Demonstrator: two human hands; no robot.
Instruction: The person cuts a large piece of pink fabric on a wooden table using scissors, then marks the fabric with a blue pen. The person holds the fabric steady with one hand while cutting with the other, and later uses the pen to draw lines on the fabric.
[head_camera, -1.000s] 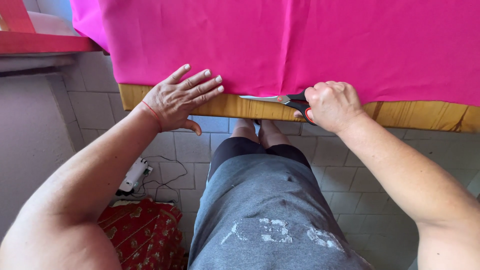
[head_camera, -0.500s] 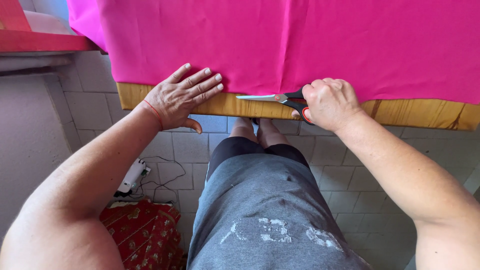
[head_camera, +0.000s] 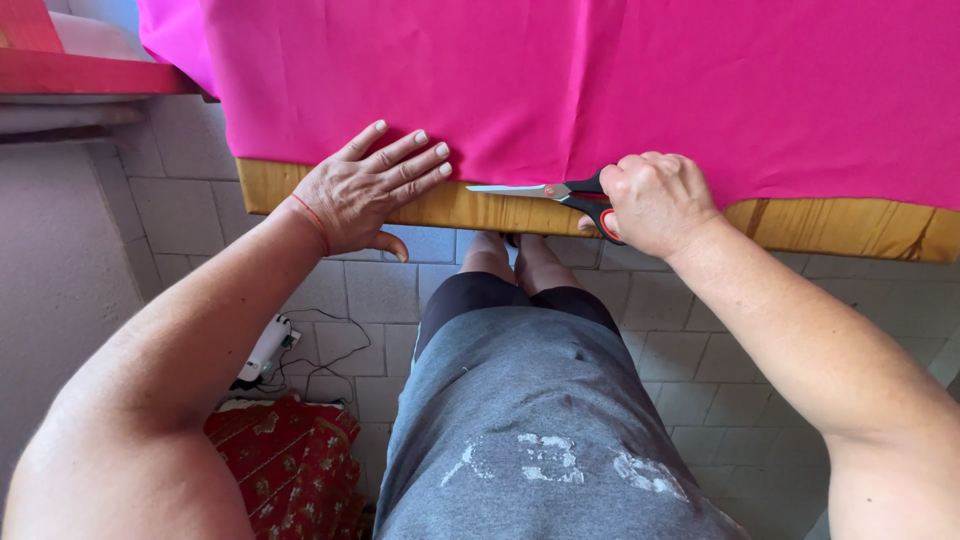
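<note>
While your left hand (head_camera: 365, 195) lies flat and unclenched on the pink fabric (head_camera: 600, 85) at the wooden table (head_camera: 850, 225) edge, your right hand (head_camera: 655, 200) grips black-handled scissors (head_camera: 560, 192), blades pointing left along the fabric's lower edge.

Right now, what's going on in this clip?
A person stands at a wooden table draped with bright pink fabric. The left hand lies flat, fingers spread, pressing the fabric's edge against the table. The right hand grips scissors with black-and-red handles, blades pointing left along the fabric's lower edge. On the tiled floor below lie a red patterned cloth and a white device with a cable.
</note>
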